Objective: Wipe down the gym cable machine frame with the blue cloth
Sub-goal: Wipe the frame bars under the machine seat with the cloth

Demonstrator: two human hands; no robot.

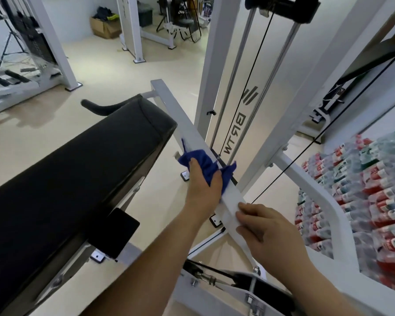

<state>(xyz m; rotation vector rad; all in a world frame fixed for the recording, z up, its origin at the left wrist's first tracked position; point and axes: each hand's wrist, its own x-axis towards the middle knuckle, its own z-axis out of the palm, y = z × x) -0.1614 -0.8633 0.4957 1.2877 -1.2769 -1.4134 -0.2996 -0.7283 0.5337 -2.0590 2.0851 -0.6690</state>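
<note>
The blue cloth [206, 161] is bunched against the slanted white frame bar [180, 117] of the cable machine, about midway along its length. It is draped over the bar's upper face, with one corner hanging off the far edge. It is held there by the left hand [203, 182]: the thumb is laid over the cloth on the near side, while the fingers are curled into the fabric and largely hidden by it, so their exact spacing cannot be told.

Lower on the same bar, well clear of the cloth, the right hand [268, 232] is rested. Its fingers [243, 216] are kept close together, lightly bent and laid across the bar's upper face. The thumb is hidden, so whether the bar is gripped from below cannot be told.

To the left of the bar, a black padded bench [84, 165] is seen running alongside it. Behind the cloth stands a white upright column [245, 115] marked with a dark logo, and a thin black cable [252, 80] is strung in front of it. On the right, shrink-wrapped packs of bottles [363, 185] — red and green labels — are stacked behind another white frame tube [310, 185]. A pale floor [114, 71] is seen beneath everything.
</note>
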